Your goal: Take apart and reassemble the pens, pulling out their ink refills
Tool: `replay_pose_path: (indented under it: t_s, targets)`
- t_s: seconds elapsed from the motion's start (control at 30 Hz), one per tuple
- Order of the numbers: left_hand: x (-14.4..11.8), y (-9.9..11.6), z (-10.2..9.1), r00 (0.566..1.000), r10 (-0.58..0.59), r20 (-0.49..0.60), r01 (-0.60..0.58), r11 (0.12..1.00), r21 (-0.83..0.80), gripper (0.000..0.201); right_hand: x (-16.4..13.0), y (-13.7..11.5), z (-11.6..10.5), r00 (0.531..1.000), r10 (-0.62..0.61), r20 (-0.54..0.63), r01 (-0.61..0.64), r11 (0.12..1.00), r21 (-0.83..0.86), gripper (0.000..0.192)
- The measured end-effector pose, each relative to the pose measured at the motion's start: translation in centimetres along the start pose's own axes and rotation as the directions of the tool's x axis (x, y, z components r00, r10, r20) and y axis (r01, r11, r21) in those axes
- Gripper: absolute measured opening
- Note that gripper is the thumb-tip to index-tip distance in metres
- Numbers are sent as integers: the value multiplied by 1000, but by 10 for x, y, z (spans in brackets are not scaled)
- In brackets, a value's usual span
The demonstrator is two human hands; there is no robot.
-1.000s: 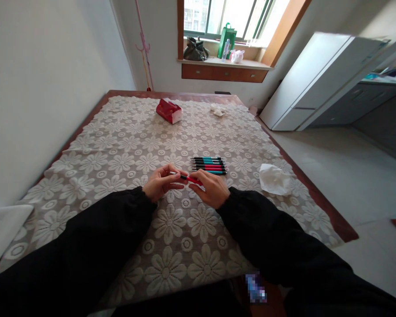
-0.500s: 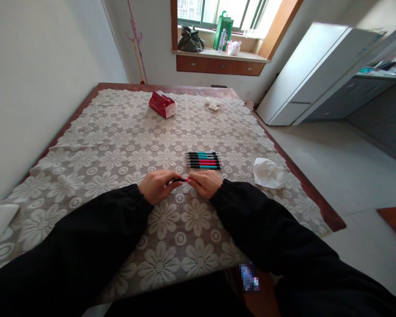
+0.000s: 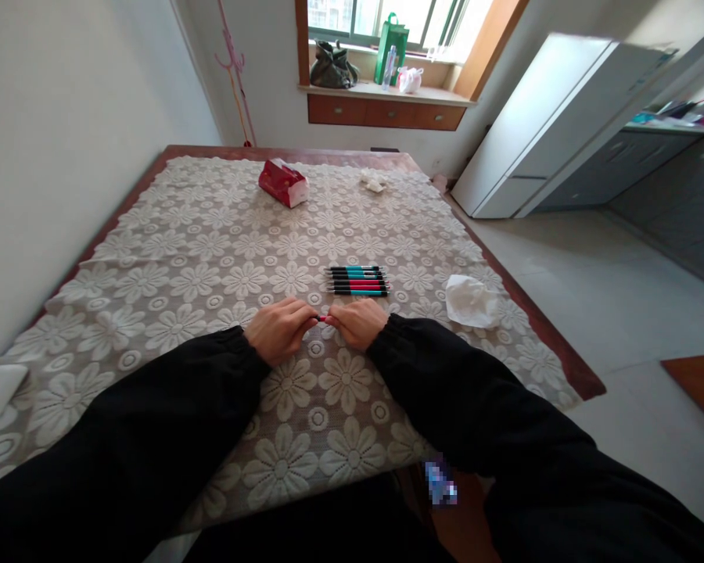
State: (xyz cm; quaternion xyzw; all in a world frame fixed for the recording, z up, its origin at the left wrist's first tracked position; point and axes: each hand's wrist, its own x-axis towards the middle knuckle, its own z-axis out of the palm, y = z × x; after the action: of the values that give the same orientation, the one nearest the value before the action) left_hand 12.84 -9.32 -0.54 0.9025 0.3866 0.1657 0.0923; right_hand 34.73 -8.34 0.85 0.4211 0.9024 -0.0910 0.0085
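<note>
Left hand [image 3: 278,330] and right hand [image 3: 357,322] meet knuckle to knuckle over the lace tablecloth [image 3: 199,266]. Both sets of fingers closed on a red pen [image 3: 322,318], only a sliver showing between them; long axis runs left-right, one end in each fist. Row of pens [image 3: 357,281] just beyond right fingers, parallel. Crumpled tissue [image 3: 470,301] further right

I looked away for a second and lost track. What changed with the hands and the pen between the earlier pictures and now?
The left hand and right hand have closed toward each other along the red pen, so only a short bit shows between them. Both still grip it. The row of pens, crumpled tissue and red tissue pack lie on the tablecloth as before.
</note>
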Motion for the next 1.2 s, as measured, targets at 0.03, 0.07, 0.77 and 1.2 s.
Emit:
replay_pose_path:
  t_s: [0.03, 0.07, 0.77, 1.2]
  targets:
    - [0, 0, -1, 1000, -1, 6, 1, 1000, -9, 32, 0, -1, 1, 1000, -4, 0, 4, 1000, -15, 39]
    - [0, 1, -2, 1000, -2, 12, 2, 1000, -17, 31, -1, -2, 1, 1000, -10, -2, 10, 999, -32, 39]
    - [1, 3, 1, 993, 21, -117, -9, 995, 100, 27, 0, 7, 12, 984, -45, -172, 57, 996, 67, 30]
    - [2, 9, -3, 996, -65, 54, 66, 998, -20, 46, -2, -2, 14, 979, -182, -92, 163, 970, -182, 39]
